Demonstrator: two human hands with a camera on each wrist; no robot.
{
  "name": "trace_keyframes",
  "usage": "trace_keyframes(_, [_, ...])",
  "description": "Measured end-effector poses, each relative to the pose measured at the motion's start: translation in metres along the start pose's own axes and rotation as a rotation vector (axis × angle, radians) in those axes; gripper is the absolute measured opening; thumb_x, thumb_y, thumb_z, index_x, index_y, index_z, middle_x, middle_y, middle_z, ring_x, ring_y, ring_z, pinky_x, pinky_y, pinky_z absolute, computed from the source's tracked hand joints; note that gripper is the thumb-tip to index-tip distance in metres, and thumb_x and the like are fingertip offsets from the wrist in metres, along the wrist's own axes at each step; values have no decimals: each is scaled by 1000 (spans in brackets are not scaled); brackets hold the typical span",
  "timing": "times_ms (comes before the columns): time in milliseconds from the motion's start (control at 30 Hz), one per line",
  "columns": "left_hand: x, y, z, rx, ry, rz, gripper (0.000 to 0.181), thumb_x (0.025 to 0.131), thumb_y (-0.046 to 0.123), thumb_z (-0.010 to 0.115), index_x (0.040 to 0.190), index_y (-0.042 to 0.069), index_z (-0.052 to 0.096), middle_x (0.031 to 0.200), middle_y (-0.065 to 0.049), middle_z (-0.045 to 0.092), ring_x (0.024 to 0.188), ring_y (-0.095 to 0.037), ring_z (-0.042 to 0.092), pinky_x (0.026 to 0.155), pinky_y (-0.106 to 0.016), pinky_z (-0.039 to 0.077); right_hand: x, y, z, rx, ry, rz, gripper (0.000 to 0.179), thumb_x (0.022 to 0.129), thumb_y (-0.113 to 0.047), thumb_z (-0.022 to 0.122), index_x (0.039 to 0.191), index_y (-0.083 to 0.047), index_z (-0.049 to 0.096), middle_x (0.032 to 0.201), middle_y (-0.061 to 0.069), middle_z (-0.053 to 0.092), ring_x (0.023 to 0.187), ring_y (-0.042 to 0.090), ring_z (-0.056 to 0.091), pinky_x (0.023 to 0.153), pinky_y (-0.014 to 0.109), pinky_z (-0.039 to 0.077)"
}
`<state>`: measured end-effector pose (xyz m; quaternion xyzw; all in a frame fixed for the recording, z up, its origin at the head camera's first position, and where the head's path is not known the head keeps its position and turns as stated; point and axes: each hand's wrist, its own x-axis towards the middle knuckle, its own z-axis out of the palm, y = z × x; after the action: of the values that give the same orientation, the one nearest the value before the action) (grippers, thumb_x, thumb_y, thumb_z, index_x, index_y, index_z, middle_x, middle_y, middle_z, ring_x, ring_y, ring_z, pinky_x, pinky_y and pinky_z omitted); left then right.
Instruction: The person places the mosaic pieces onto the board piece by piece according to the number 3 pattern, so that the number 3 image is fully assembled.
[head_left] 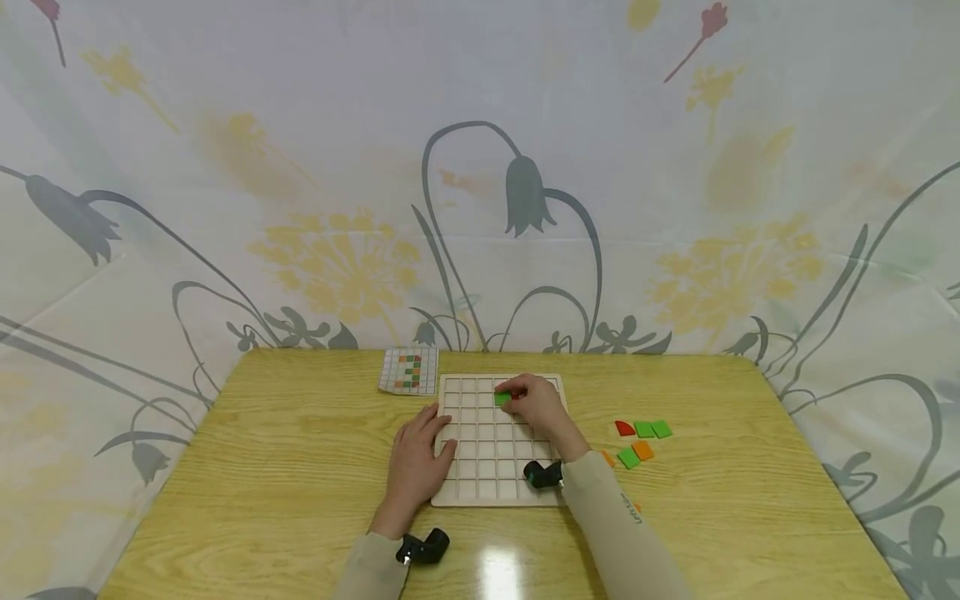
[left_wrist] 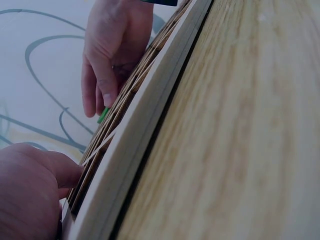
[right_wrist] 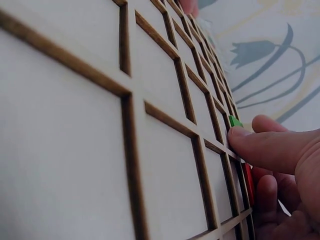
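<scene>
A pale wooden grid board (head_left: 467, 492) lies on the table. My right hand (head_left: 537, 404) is over its top row, with thumb and index finger pinching a green square tile (head_left: 502, 399). In the right wrist view the thumb tip meets the green tile (right_wrist: 235, 121), and a red piece (right_wrist: 248, 182) shows at the board beside the curled fingers. Whether that red piece is seated in a cell, I cannot tell. My left hand (head_left: 420, 462) rests on the board's left edge, fingers spread and thumb over the grid.
A pattern card (head_left: 386, 375) with a coloured grid lies behind the board at left. Right of the board are a red quarter-round piece (head_left: 624, 428), green tiles (head_left: 661, 428) and orange tiles (head_left: 642, 450). My right sleeve partly covers some orange ones. A patterned cloth (head_left: 480, 275) hangs behind the table.
</scene>
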<state>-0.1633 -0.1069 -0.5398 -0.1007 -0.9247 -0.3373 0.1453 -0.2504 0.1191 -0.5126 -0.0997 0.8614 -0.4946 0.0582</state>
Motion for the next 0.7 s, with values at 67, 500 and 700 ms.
trace_keyframes(67, [0,0,0,-1,0,1,34,91,18,69,122,4,68,144,-16,52,135,-37,45,110,-56,32,0,0,0,3,6,-4,22,84,-1,77,103,-11,79,97,0,65,82,18,55,73,34,48])
trace_keyframes(500, [0,0,-1,0,4,4,34,91,18,70,122,4,69,144,-17,52,135,-36,45,109,-56,32,-1,2,1,30,14,1,24,84,-2,78,106,-10,78,97,1,67,84,18,57,75,36,51])
trace_keyframes(700, [-1,1,0,1,-1,-5,34,91,18,69,122,4,69,144,-17,52,136,-36,44,110,-57,32,-3,4,-1,63,6,-11,28,85,0,76,111,-7,76,103,4,69,93,20,61,80,38,54])
